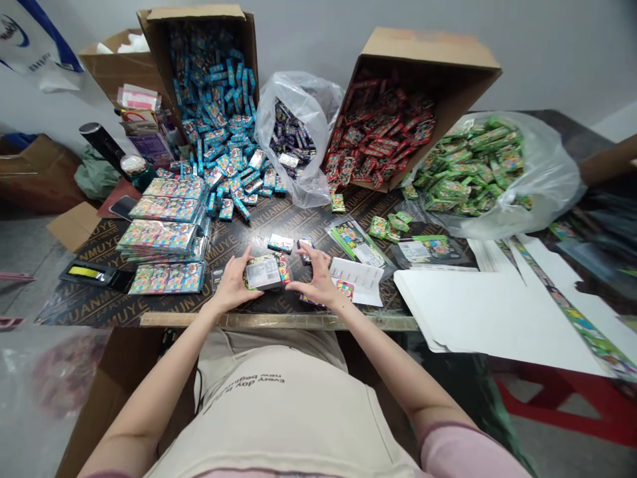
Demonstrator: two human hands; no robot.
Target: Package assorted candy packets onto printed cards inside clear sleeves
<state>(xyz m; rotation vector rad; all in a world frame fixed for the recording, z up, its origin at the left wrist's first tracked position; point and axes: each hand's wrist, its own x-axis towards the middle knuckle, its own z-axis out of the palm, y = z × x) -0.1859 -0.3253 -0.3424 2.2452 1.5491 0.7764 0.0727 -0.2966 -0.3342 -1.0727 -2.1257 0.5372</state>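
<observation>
Your left hand point(229, 287) and right hand point(317, 280), half curled, pinch the small pack point(263, 272) between them; slacken either and it could slip onto loose packets point(281, 243) beyond.

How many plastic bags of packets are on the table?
2. The purple-packet bag stands between the blue-packet carton and the red-packet carton; the green-packet bag lies right of that. Others may be hidden.

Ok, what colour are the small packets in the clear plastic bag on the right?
The small packets are green; head view shows it.
</observation>
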